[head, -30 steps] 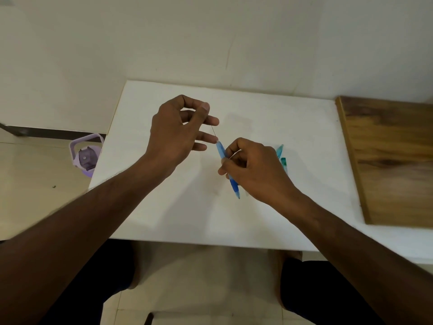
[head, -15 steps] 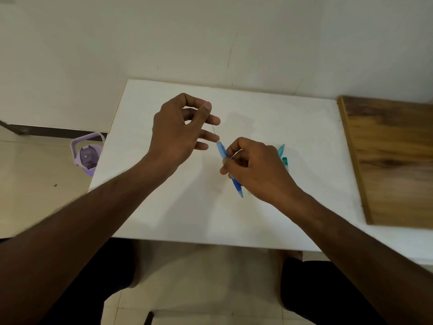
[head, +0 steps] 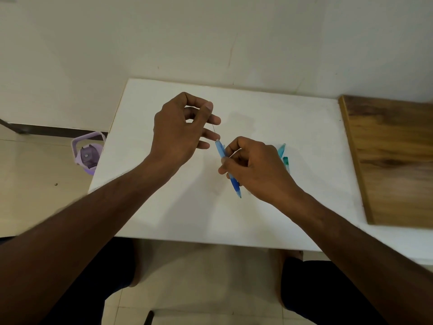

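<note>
My right hand (head: 255, 167) grips a blue mechanical pencil (head: 221, 152) above the white table (head: 281, 118), its open top end tilted up toward my left hand. My left hand (head: 180, 134) pinches a thin dark lead (head: 215, 131) between thumb and forefinger. The lead's lower end sits at the pencil's top opening. The pencil's tip points down toward me. Behind my right hand lie teal pencils (head: 284, 156), mostly hidden by my fingers.
A wooden board (head: 393, 160) lies on the table at the right. A purple lidded container (head: 87, 153) stands on the tiled floor left of the table. The wall runs behind the table. My knees show under the near edge.
Both hands hold nearly the same pose. The lead and the pencil's top end stay together, with only a slight shift of the view.
</note>
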Tool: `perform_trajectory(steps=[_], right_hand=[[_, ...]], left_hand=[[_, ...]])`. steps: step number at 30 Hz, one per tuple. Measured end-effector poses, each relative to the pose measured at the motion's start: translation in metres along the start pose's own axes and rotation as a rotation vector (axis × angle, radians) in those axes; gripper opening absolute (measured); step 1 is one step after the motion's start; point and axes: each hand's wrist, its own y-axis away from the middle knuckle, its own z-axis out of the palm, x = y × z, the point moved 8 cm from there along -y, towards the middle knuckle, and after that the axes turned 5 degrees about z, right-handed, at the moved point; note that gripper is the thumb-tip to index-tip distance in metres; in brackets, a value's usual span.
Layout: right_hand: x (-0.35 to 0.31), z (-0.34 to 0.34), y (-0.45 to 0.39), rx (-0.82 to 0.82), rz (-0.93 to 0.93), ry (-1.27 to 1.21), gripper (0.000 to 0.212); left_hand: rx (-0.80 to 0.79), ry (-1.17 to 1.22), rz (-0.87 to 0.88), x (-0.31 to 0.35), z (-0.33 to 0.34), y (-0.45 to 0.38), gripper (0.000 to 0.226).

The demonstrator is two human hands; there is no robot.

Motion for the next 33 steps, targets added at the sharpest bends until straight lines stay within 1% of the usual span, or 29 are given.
perform_trajectory(steps=[10, 14, 17, 21, 26, 33], right_hand=[[0.000, -0.002, -0.003, 0.003, 0.000, -0.088, 0.015], [0.003, -0.003, -0.004, 0.001, 0.013, -0.078, 0.014], [0.001, -0.004, -0.002, -0.013, 0.000, -0.099, 0.009], [-0.005, -0.005, 0.000, -0.015, -0.013, -0.131, 0.014], [-0.006, -0.005, 0.000, -0.012, -0.029, -0.138, 0.011], [-0.004, -0.003, -0.001, 0.010, -0.044, -0.149, 0.011]], left_hand=[[0.006, -0.036, 0.048, 0.006, 0.001, 0.002, 0.020], [0.025, -0.042, 0.043, 0.006, -0.001, 0.001, 0.019], [0.063, 0.007, 0.019, 0.005, -0.007, 0.000, 0.024], [0.096, 0.047, 0.005, 0.005, -0.011, -0.001, 0.027], [0.086, 0.062, 0.008, 0.005, -0.010, 0.001, 0.028], [0.087, 0.065, 0.009, 0.004, -0.011, 0.001, 0.027]])
